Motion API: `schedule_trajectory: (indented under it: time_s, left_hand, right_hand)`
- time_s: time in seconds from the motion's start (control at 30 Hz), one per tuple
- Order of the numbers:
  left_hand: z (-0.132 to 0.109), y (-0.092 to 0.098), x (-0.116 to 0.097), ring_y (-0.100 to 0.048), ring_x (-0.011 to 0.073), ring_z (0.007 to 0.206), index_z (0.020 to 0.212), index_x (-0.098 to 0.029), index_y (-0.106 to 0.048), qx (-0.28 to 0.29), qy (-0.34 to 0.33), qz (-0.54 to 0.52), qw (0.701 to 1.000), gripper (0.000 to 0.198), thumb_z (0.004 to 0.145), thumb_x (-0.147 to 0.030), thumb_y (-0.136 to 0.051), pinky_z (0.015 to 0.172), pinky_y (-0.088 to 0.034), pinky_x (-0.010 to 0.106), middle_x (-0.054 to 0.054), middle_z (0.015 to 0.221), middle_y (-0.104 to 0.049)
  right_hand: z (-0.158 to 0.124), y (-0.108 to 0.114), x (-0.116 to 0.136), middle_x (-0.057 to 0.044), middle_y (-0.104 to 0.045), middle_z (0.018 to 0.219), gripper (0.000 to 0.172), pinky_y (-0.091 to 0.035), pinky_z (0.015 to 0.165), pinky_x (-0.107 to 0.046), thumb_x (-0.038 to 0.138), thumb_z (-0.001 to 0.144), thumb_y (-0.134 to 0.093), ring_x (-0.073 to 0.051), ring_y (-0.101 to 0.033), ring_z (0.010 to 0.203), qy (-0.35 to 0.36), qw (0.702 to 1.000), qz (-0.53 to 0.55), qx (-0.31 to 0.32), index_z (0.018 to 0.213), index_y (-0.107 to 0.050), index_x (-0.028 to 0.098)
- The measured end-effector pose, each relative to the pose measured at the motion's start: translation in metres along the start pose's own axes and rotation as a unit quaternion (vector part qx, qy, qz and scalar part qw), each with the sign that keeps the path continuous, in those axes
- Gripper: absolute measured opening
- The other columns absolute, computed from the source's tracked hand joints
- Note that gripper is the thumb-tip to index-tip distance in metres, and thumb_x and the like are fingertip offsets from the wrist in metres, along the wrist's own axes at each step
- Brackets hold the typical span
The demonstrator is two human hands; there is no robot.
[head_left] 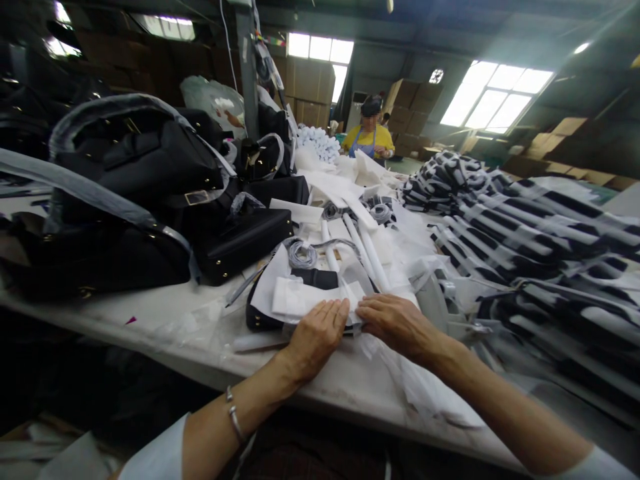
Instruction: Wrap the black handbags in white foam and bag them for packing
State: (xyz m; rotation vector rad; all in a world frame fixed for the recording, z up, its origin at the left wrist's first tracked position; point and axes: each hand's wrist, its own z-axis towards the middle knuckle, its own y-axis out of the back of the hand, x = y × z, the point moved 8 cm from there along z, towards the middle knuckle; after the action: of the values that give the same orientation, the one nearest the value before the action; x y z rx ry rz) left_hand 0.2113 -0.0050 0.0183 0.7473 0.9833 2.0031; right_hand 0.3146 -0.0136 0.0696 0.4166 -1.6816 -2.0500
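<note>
Evidently left hand (316, 337) flat, grip unclenched, on folded white sheet (293, 297); right hand (395, 321) curled, hold unclear.

- We see black bags (140, 160) heaped at the left of the frame, some with plastic-wrapped straps (60, 178).
- Near the top centre we see a person (373, 139) in yellow.
- Cardboard boxes (310, 81) stand stacked there too, and we make out a bright window (500, 87) at upper right.
- Toward the right edge we have piled black-and-white bundles (530, 230).

The sleeves (159, 449) are pale; a slim, silvery bangle (235, 423) circles the left forearm (263, 392).
</note>
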Motion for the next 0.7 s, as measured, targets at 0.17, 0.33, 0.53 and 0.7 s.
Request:
schedule_trajectory:
  time_s: [0.17,0.33,0.53,0.7]
  left_hand:
    - [0.003,0.002,0.001,-0.065,0.0216,0.115,0.136,-0.002,-0.043,0.022,-0.003,-0.010,1.000,0.041,0.095,-0.006,-0.040,0.102,-0.049,0.036,0.019,0.126,-0.064]
    - [0.006,0.001,0.001,-0.064,0.0221,0.115,0.135,-0.001,-0.043,0.045,-0.004,-0.019,0.999,0.040,0.096,-0.006,-0.041,0.102,-0.049,0.036,0.020,0.124,-0.065]
    - [0.007,-0.006,-0.001,-0.067,0.0226,0.108,0.133,-0.008,-0.048,0.048,-0.002,-0.018,0.999,0.037,0.096,-0.008,-0.045,0.095,-0.053,0.037,0.017,0.118,-0.067]
    - [0.004,-0.008,-0.004,-0.067,0.0244,0.108,0.134,-0.012,-0.049,0.034,-0.008,-0.004,0.999,0.038,0.096,-0.010,-0.048,0.095,-0.052,0.041,0.018,0.119,-0.066]
  right_hand:
    - [-0.001,0.000,0.019,-0.006,-0.069,0.091,0.020,-0.048,0.088,-0.034,0.009,0.095,-0.049,-0.020,-0.063,0.090,0.059,0.995,-0.080,-0.019,0.097,-0.065,0.021]
    - [0.006,-0.007,0.026,-0.005,-0.062,0.078,0.024,-0.042,0.087,-0.038,0.007,0.095,-0.045,-0.021,-0.055,0.076,0.057,0.982,-0.171,-0.060,0.087,-0.064,0.020]
    - [0.008,-0.030,0.007,-0.006,-0.061,0.080,0.018,-0.038,0.069,-0.034,0.009,0.093,-0.050,-0.022,-0.051,0.076,-0.022,0.989,-0.136,-0.044,0.084,-0.061,0.020]
    - [0.014,-0.022,-0.009,-0.004,-0.066,0.083,0.015,-0.042,0.069,-0.028,0.006,0.077,-0.065,-0.021,-0.058,0.083,-0.083,0.994,-0.070,-0.001,0.082,-0.062,0.020]
